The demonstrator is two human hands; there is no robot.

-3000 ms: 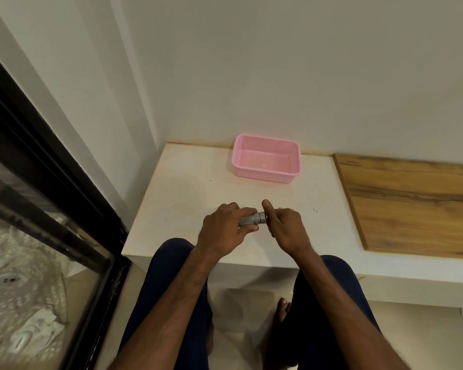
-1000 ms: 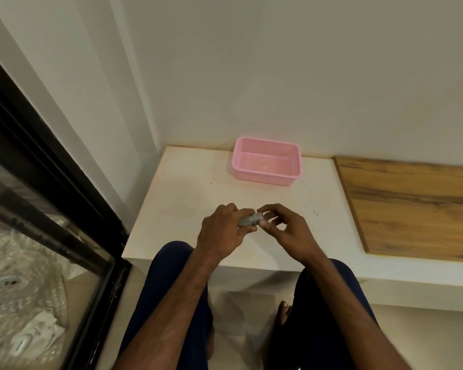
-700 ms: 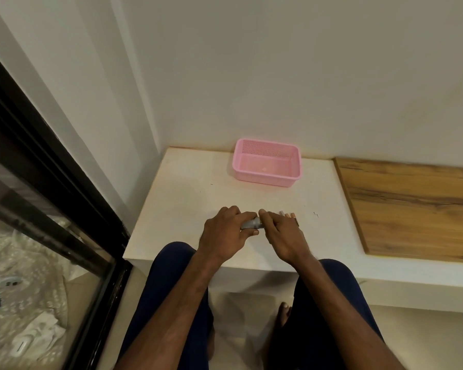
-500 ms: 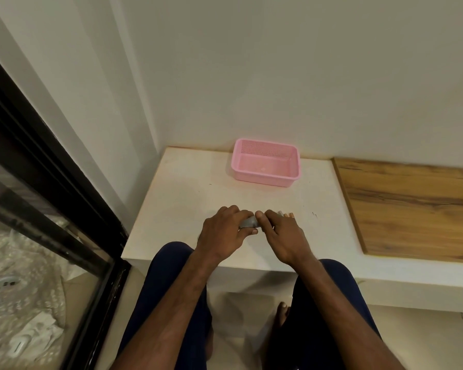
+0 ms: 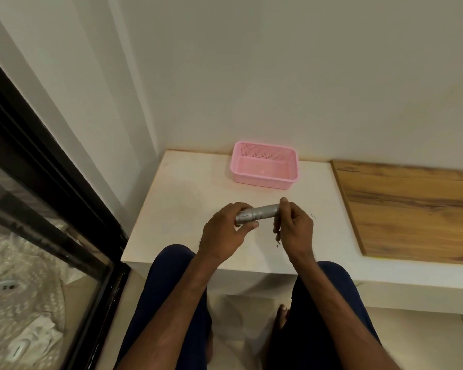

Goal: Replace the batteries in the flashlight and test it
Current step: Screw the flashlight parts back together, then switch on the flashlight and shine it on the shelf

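Pinching the right end of the silver flashlight point(image 5: 257, 215), the right hand's point(image 5: 294, 231) thumb and fingertips close around what is probably the tail cap — a grip suited to twisting or pressing. The left hand point(image 5: 225, 236) wraps its fingers and thumb shut around the wider, ribbed head end, likely to brace the body against that turn. Both hands hold the flashlight level, just above the counter point(image 5: 187, 198) near its front edge, over the person's lap, so any loose part would drop onto the surface. Whether batteries sit inside cannot be told. A pink basket point(image 5: 265, 180) stands at the counter's back edge against the wall — probably for parts; it appears empty.
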